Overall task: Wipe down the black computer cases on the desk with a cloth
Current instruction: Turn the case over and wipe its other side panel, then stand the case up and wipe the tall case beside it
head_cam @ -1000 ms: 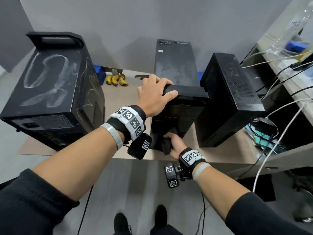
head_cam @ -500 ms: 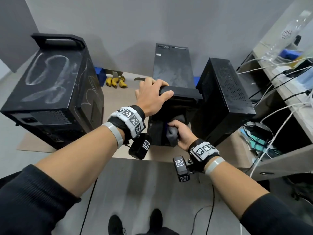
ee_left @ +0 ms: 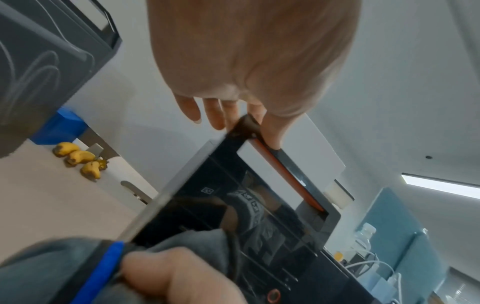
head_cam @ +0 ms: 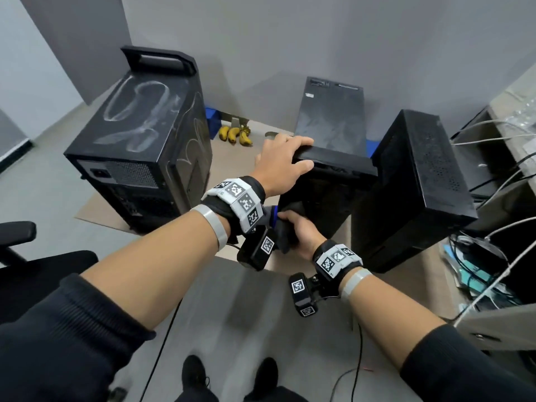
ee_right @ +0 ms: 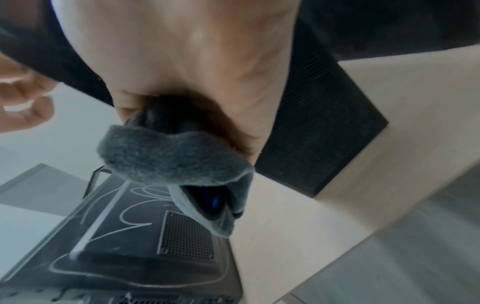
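Observation:
Three black computer cases stand on the desk: a large one with dust scribbles at left, a slim middle case, and a vented case at right. My left hand grips the top front edge of the middle case, thumb on the front lip. My right hand holds a bunched grey cloth with a blue edge against the lower left of that case's front. In the left wrist view the cloth presses the glossy front panel. The right wrist view shows the cloth wadded in my palm.
Bananas and a blue box lie at the back of the desk by the wall. White and black cables hang over shelving at right. An office chair stands at my left. The desk's front edge is just below my hands.
My right hand has carried the cloth up from the bottom of the middle case's front face and toward its left edge. The left hand has kept its grip on the top edge.

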The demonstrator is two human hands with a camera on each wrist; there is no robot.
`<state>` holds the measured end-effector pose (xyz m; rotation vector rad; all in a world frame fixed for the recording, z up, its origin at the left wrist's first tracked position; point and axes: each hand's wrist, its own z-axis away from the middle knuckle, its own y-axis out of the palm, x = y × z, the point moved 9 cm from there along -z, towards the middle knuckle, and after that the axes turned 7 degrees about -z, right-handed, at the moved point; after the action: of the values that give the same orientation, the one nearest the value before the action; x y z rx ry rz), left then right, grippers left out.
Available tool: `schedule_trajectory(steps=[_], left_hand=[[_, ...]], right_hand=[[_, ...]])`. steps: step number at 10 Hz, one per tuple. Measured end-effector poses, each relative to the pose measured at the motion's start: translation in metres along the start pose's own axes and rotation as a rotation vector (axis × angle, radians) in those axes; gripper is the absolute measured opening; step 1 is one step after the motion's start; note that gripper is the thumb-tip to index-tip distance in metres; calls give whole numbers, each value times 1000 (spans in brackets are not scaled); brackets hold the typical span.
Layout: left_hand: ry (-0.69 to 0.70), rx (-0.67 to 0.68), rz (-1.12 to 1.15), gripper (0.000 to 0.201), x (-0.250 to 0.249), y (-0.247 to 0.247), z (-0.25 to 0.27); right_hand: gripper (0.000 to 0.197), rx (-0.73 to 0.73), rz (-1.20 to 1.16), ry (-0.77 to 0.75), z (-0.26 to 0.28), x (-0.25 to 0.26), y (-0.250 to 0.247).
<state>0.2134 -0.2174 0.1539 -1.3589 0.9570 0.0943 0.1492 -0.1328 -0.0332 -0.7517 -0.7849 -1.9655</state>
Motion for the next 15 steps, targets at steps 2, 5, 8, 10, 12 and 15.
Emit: schedule_trajectory(steps=[2,5,8,10,12,15], left_hand=[[-122,-274,264,24,72,-91,41],[-456,-722,174,17,257,-250,116],[-722,-307,261,40,364,-235,104],[-769,-229,486,122,399,-202,65],[-686,-221,476,124,429,-182,44],[-723,-318,585,124,438,-184,46]], right_hand=[[18,58,27,-64,16,18,50],[13,58,73,-323,50,72,173],[32,137,247,-708,57,143,309],[73,340,1547,-713,31,83,365],[82,146,1635,-561,-17,120,380],[73,577,1710,-726,26,61,405]])
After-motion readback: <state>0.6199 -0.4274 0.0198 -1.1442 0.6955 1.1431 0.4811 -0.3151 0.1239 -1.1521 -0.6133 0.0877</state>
